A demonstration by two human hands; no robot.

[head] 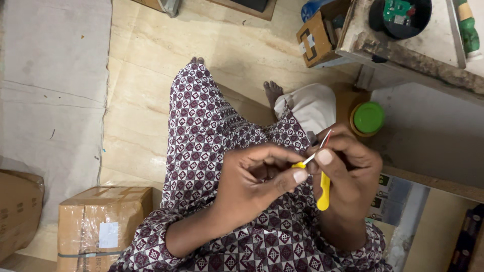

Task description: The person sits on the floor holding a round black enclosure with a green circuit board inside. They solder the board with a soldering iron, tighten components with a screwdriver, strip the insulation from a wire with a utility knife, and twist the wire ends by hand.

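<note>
My left hand and my right hand meet over my lap, which is covered by a maroon and white patterned cloth. A yellow-handled small tool is gripped in my right hand, its handle pointing down. Thin red and white wires stick up between my right fingers. My left thumb and fingers pinch at the tool's tip and the wire where both hands touch.
A jar with a green lid stands on the floor to the right. A workbench carries a round black part with a green circuit board. Cardboard boxes sit lower left; a small box sits upper middle.
</note>
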